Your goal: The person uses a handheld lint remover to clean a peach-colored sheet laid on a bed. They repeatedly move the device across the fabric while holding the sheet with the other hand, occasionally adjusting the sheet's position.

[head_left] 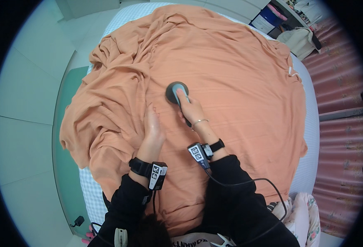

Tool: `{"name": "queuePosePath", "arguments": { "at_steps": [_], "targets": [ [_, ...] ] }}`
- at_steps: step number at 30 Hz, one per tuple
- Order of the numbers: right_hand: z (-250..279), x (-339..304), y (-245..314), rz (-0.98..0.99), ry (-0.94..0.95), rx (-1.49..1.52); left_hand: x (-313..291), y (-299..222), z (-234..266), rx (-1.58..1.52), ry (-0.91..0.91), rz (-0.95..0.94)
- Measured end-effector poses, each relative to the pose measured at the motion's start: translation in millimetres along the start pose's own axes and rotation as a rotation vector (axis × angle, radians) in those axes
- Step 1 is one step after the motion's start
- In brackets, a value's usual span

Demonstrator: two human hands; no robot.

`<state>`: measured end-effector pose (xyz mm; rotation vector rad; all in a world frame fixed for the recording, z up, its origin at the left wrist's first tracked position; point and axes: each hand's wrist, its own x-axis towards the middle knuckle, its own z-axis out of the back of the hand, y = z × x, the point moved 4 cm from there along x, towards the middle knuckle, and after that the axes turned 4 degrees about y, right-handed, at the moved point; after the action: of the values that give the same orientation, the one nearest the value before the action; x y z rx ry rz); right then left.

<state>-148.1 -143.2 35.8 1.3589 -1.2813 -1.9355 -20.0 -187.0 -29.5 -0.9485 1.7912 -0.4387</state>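
Note:
A peach-orange cloth [239,99] is spread over a bed, flat in the middle and right, bunched in folds at the left. My right hand [192,110] is closed round the light-blue handle of a fabric shaver [172,93]. Its round dark head rests on or just over the flat part of the cloth; the gap cannot be made out. My left hand [153,123] is edge-on at the border of the folds, fingers stretched out away from me and nothing held. Its palm side is partly hidden.
A blue-and-white checked sheet [91,201] shows at the bed's left edge. Cables run from the devices strapped to both wrists [157,175]. Pink curtains [334,152] hang at the right, pale cabinets [25,103] stand left. A floral cloth [307,218] lies at lower right.

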Motion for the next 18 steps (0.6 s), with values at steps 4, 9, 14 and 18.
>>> {"name": "queuePosePath", "arguments": {
  "at_steps": [4,9,14,18],
  "targets": [
    [-26,19,17,0.047,0.000,-0.033,-9,-5,-4,-0.035,0.003,0.020],
    [-9,-4,19,0.018,0.092,-0.225,-13,-11,-10,-0.061,-0.029,0.001],
    [16,-48,-3,-0.191,0.144,-0.308,-16,-11,-10,-0.086,0.024,0.012],
    [2,-36,-1,-0.099,0.137,-0.228,-15,-12,-10,-0.061,0.025,-0.016]
  ]
}}
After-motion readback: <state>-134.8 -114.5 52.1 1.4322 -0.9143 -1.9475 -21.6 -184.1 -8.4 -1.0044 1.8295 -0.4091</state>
